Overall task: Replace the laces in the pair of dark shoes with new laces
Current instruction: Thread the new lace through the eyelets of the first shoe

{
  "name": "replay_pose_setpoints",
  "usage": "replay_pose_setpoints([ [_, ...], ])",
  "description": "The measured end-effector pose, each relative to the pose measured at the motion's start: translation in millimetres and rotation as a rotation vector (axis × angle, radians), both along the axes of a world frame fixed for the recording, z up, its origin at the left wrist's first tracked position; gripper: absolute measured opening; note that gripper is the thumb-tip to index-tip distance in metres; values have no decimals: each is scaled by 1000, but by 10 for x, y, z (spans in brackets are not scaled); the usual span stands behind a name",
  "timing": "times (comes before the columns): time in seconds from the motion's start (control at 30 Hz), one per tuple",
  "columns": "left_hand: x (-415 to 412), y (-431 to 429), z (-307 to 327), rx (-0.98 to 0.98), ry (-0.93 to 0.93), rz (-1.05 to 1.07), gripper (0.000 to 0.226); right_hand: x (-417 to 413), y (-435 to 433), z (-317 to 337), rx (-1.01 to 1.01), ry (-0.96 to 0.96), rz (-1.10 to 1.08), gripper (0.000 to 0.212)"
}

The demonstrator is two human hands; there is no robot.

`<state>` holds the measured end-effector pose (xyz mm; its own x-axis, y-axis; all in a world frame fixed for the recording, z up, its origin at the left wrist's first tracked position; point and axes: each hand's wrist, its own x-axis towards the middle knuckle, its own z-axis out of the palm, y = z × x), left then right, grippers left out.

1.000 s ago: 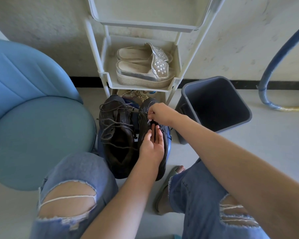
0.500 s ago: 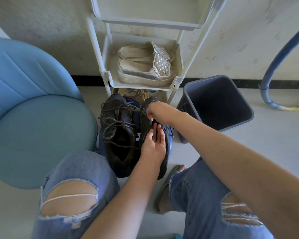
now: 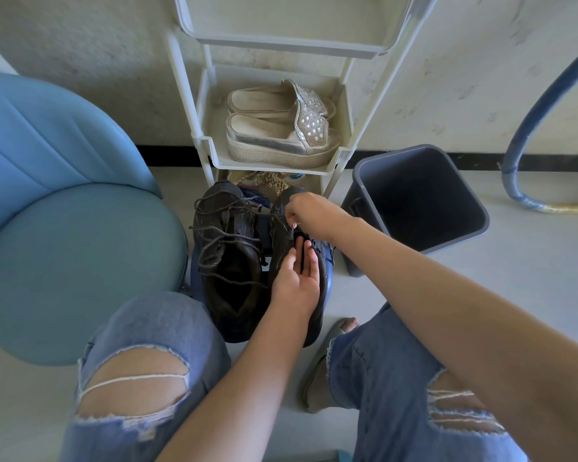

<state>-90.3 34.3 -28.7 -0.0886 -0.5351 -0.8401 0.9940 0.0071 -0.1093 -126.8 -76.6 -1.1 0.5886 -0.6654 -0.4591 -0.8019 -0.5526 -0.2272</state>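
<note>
Right hand (image 3: 302, 211): closed in a fingertip pinch on the pale tip of a lace (image 3: 292, 229). It is held just above the toe half of the worked shoe (image 3: 278, 211).
Left hand (image 3: 294, 278): open, fingers straight and pointing toward the toe. It lies along the top of the worked shoe and grips nothing.
Lace: only the short end below the right hand is visible. Whether it is an old lace or a new one cannot be told.
Worked shoe: dark, on the floor (image 3: 514, 295) between the knees. The toe points toward the rack and the heel toward the person.
Key relation: the long axis of the shoe runs straight away from the person. The lace tip sits on that axis, between the two hands. The right hand is nearer the toe and already holds the tip. The left hand is nearer the heel.
Next move (judgement): feed or draw the tip across the eyelet row with the right hand. The left hand steadies the shoe.
Other shoe (image 3: 219, 201): touching the worked shoe on the person's left and parallel to it. It carries a loose, slack lace.
Rack (image 3: 274, 163): just beyond the toes, holding pale sandals (image 3: 281, 141).
Bin (image 3: 414, 201): to the right of the rack.
Chair (image 3: 80, 261): blue, to the left of the shoes.
</note>
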Motion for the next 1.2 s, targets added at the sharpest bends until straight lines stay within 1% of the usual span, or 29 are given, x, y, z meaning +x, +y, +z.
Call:
replay_pose_setpoints([
  [0.07,2,-2,-8,0,5,-1,33,5,2,6,-9,8,19,25],
  [0.17,-1,-1,-7,-3,5,-4,32,17,-18,15,51,20,-5,26],
  [0.3,-1,0,-1,-4,-3,-9,33,-22,8,-19,40,-68,-17,23],
  [0.37,-1,-2,5,0,-3,-9,34,-29,30,-34,35,-69,-26,23],
  [0.47,1,-2,20,-1,-2,-12,34,-14,22,-70,28,-85,-80,21],
  [0.57,11,1,38,-4,3,-9,34,-17,26,-90,-8,-139,-154,14],
  [0.6,10,6,43,-7,3,-15,33,-23,32,-82,-12,-161,-178,15],
  [0.67,8,15,50,-16,-1,-23,33,-42,26,-69,28,-193,-220,16],
  [0.77,12,14,47,-19,1,-27,33,-71,19,-78,117,-237,-265,10],
  [0.87,14,8,39,-14,-1,-21,33,-79,25,-94,152,-278,-333,15],
  [0.93,10,6,36,-9,0,-21,33,-72,24,-100,164,-285,-375,17],
  [1.07,11,5,33,-6,-7,-30,32,-67,13,-112,142,-312,-419,13],
  [1.2,15,8,35,-12,-3,-29,33,-63,11,-146,140,-272,-404,13],
])
